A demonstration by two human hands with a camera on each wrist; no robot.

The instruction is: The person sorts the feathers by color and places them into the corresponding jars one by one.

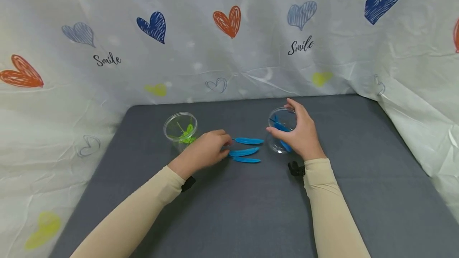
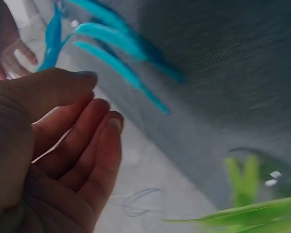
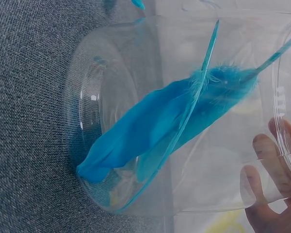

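Note:
My right hand (image 1: 303, 134) holds a clear plastic cup (image 1: 277, 146) near its rim, thumb on one side and fingers on the other. Blue feathers (image 3: 150, 116) lean inside that cup. Three loose blue feathers (image 1: 247, 151) lie side by side on the grey cloth, left of the cup. Over their left ends hovers my left hand (image 1: 206, 148), fingers loosely bent. In the left wrist view, a gap shows between the left thumb (image 2: 72, 87) and the fingers, and I see nothing held there. A second clear cup (image 1: 172, 128) with green feathers (image 1: 188, 132) stands beyond the left hand.
A grey cloth (image 1: 244, 210) covers the table. White sheeting (image 1: 251, 59) with printed hearts hangs behind the table and along both sides. Dark wrist mounts (image 1: 295, 168) sit on the person's sleeves.

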